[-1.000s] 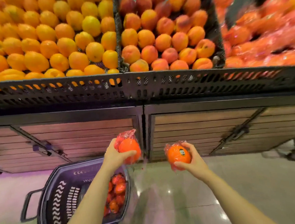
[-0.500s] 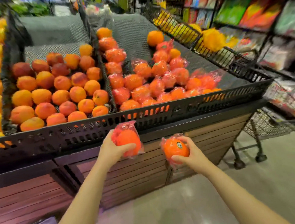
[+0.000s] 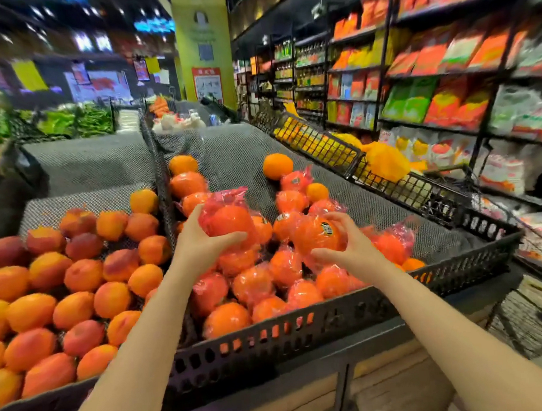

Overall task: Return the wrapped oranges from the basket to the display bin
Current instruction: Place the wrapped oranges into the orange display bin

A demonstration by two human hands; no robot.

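Observation:
My left hand [image 3: 198,243] grips a wrapped orange [image 3: 228,218] in pink film, held above the pile in the display bin [image 3: 305,329]. My right hand [image 3: 347,248] holds a second wrapped orange [image 3: 314,234] with a small sticker on it, also over the pile. The black perforated bin holds several wrapped oranges [image 3: 253,284] heaped at its front, and a few bare ones [image 3: 278,166] lie higher on the grey mesh liner. The basket is out of view.
A neighbouring bin of peaches [image 3: 84,275] lies to the left behind a black divider [image 3: 166,207]. Wire racks with yellow bagged fruit [image 3: 386,160] run along the bin's right edge. Shelves of packaged goods [image 3: 446,61] line the aisle on the right.
Both hands have risen from in front of the stand to above the bin's pile, each still holding its orange. The view has lifted and turned right, so the basket has left the frame.

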